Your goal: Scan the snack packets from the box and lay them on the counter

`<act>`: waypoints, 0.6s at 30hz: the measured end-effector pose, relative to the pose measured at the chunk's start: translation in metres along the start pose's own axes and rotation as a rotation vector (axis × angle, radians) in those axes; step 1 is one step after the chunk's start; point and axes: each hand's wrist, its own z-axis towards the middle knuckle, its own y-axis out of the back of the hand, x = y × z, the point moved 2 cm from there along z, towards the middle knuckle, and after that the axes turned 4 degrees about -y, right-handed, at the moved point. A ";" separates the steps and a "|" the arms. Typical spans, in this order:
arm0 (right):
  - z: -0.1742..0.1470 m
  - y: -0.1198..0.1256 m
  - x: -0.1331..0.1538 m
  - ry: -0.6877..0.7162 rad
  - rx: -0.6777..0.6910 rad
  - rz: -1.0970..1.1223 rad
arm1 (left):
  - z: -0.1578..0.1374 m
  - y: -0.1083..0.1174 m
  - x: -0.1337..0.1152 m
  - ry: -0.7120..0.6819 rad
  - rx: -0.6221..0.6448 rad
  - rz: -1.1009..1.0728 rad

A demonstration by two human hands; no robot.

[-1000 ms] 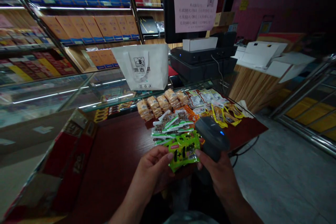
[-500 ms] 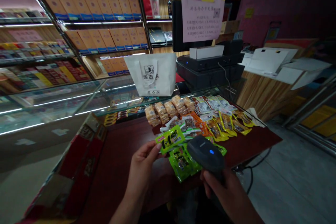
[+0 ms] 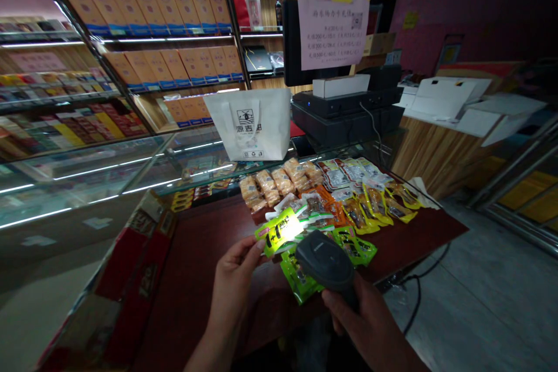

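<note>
Between thumb and fingers, my left hand (image 3: 239, 264) pinches the end of a green snack packet (image 3: 275, 233). A bright patch of light falls on the packet's right half. My right hand (image 3: 360, 308) is wrapped round the handle of a dark grey barcode scanner (image 3: 325, 260), its head close to the held packet and pointing at it. Under the scanner lie more green packets (image 3: 299, 285), partly hidden by it. Behind them are orange packets (image 3: 332, 209), yellow packets (image 3: 370, 207) and a row of clear-wrapped baked snacks (image 3: 282, 182).
A white paper bag (image 3: 250, 142) stands on the glass counter (image 3: 157, 168) behind the dark red tabletop (image 3: 200, 244). A monitor with a pink notice (image 3: 333, 35) is above a black cash drawer (image 3: 344, 122). Red boxes (image 3: 135, 267) line the left edge; a cable (image 3: 416, 302) hangs at the right.
The scanner has moved left toward the held packet, and its bright light now shines on it. The blue light on the scanner's top is no longer visible. My left hand has hardly moved.
</note>
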 end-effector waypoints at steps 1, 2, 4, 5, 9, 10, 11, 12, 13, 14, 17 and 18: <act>0.000 0.000 0.000 -0.016 0.026 -0.016 | 0.000 0.000 -0.001 0.001 -0.001 0.009; 0.000 -0.001 0.000 -0.030 0.048 -0.029 | 0.000 0.000 -0.001 -0.001 -0.001 0.016; 0.000 -0.001 0.000 -0.038 0.047 -0.036 | -0.001 -0.001 -0.002 -0.008 0.002 0.025; -0.001 -0.001 0.000 -0.032 0.038 -0.035 | -0.001 -0.001 -0.002 -0.010 0.005 0.026; -0.001 0.001 0.002 -0.003 0.021 -0.013 | 0.001 -0.001 0.002 -0.004 0.009 -0.006; 0.000 0.003 0.003 -0.004 0.014 -0.001 | 0.002 -0.001 0.003 0.003 0.010 -0.010; 0.001 0.006 0.003 -0.007 0.000 0.011 | 0.004 0.000 0.005 0.013 0.015 -0.008; 0.002 0.009 0.003 -0.010 -0.024 0.019 | 0.005 0.001 0.006 0.022 0.021 -0.001; 0.004 0.014 0.003 -0.015 -0.056 0.022 | 0.007 0.003 0.008 0.033 0.031 0.011; 0.005 0.019 0.002 -0.018 -0.094 0.021 | 0.008 0.004 0.009 0.049 0.052 0.029; 0.010 0.036 -0.001 -0.019 -0.172 0.008 | 0.009 0.005 0.012 0.107 0.156 0.093; 0.010 0.041 -0.003 -0.015 -0.187 0.002 | 0.009 0.004 0.013 0.123 0.201 0.114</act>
